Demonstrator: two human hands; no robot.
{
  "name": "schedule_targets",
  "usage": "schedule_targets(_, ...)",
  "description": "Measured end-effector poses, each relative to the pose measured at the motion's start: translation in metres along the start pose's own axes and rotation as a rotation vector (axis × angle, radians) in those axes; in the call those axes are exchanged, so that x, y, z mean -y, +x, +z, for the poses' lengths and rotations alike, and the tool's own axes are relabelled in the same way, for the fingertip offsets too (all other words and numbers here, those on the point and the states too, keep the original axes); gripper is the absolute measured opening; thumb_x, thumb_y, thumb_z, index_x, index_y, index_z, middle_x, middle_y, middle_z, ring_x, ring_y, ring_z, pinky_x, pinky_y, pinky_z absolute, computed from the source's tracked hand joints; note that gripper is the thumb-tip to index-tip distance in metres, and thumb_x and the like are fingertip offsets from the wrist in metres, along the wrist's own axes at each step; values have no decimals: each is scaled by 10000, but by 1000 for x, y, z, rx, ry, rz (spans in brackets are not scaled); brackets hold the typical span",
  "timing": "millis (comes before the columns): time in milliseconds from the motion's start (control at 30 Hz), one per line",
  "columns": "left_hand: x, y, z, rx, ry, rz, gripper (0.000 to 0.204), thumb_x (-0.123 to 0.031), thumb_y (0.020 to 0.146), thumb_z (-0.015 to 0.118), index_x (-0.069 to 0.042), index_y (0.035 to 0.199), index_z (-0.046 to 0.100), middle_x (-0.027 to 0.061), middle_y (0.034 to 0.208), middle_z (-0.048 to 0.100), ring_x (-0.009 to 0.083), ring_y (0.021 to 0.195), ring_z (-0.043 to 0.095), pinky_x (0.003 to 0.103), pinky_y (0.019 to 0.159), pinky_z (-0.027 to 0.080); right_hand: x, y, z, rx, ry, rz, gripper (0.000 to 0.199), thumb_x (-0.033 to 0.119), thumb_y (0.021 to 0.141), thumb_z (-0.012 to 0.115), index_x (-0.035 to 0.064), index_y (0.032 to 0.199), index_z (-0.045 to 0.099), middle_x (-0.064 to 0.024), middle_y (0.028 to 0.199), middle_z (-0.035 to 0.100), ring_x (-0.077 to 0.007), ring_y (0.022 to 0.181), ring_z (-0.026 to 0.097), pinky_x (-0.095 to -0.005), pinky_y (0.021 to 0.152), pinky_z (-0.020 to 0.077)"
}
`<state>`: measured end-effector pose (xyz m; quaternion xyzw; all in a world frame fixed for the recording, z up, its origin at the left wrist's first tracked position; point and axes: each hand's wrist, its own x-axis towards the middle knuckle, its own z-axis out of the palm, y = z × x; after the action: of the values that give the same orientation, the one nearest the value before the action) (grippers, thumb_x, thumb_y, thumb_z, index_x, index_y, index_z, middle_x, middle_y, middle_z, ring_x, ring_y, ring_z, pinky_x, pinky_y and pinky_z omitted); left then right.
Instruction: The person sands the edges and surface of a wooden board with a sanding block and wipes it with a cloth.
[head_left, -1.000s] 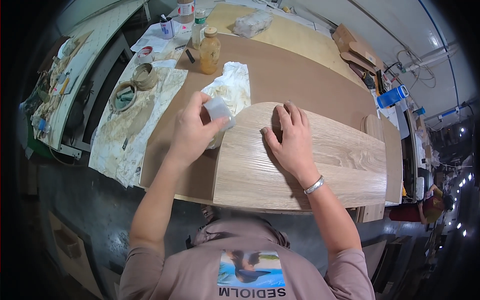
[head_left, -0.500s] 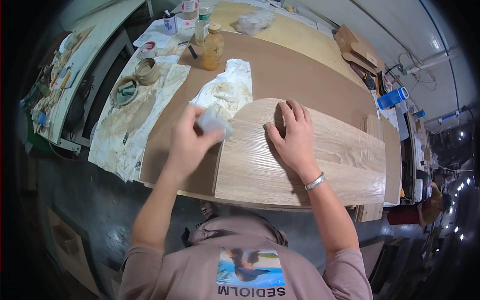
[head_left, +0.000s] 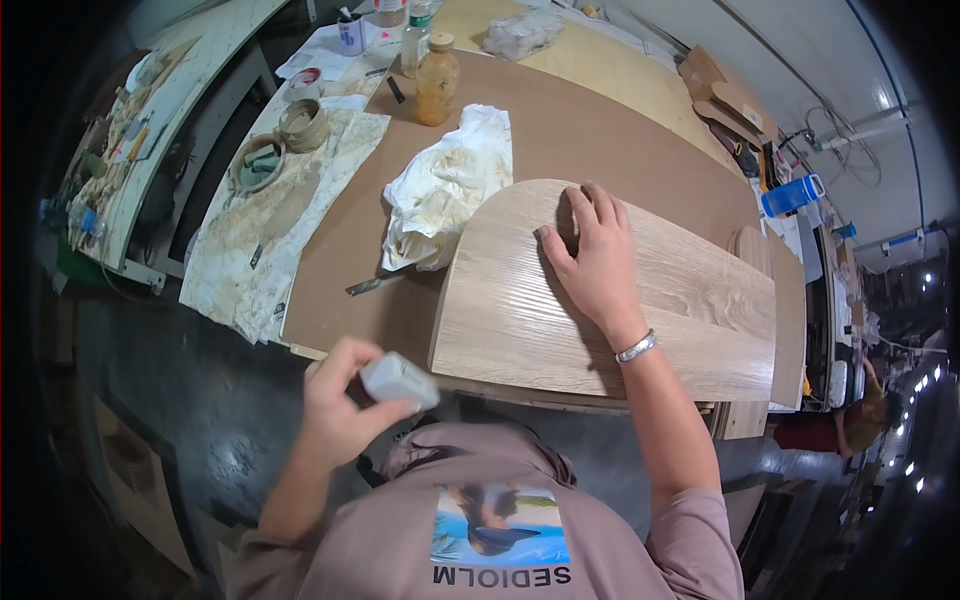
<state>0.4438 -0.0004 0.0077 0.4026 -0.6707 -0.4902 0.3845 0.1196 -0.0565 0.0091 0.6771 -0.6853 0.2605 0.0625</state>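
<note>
Nearby — stained rag (head_left: 440, 195), amber bottle (head_left: 437, 92).

I see matt wood-grain panel (head_left: 610, 310), matt brown fibreboard top (head_left: 560, 130), crumpled stained cloth (head_left: 440, 190), smooth grey block (head_left: 398, 380), shiny metal bracelet (head_left: 636, 347).

Containers crowd the upper centre of the frame: an amber plastic bottle (head_left: 437, 80) with a tan cap stands on the brown worktop (head_left: 560, 130), and just behind it, at the top edge, a clear bottle with a green cap (head_left: 416, 35) and a small white cup (head_left: 350, 32) holding tools. A clear plastic-wrapped bundle (head_left: 522, 32) lies at top centre. Two open round tins (head_left: 280, 140) sit on stained paper at upper left. A blue box (head_left: 792, 194) stands at right.
</note>
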Motion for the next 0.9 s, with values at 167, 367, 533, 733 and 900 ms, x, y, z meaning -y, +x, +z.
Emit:
schedule_targets(167,-37,35,-8,-78,223,272,367,68,655,782,-21,979,635,116,923,702,255,830,698,354,761,547,49,-9,-44,144,410,-106,516,198,727,780,33,1203,664,-142,1058,606,-331,1021,541,-415,936,468)
schedule_targets(367,-78,81,25,139,368,623,396,81,676,668,-35,1052,632,134,981,654,312,847,664,385,727,536,82,-16,-97,323,470,-278,492,52,648,782,49,1131,684,-68,881,636,-219,819,583,-313,735,491)
schedule_targets(533,2,172,10,-5,349,278,385,18,790,668,-8,1172,624,120,1099,676,250,1035,650,351,961,500,43,-31,-100,70,645,162,340,-8,713,709,17,1051,674,-18,855,684,-62,710,584,-229,597,464)
schedule_targets(733,155,218,39,185,1040,78,498,-178,734,769,-75,1210,667,136,1146,682,376,1094,604,442,973,467,6,-34,-55,-170,855,484,263,54,835,704,16,1070,594,-59,889,651,-71,697,595,-230,603,479)
schedule_targets(900,149,220,0,-86,40,-65,286,-21,794,686,-6,1077,721,45,954,711,160,825,664,309,766,535,3,-37,-46,-173,1155,660,239,64,894,674,15,1090,547,-36,857,620,-67,638,558,-219,548,452)
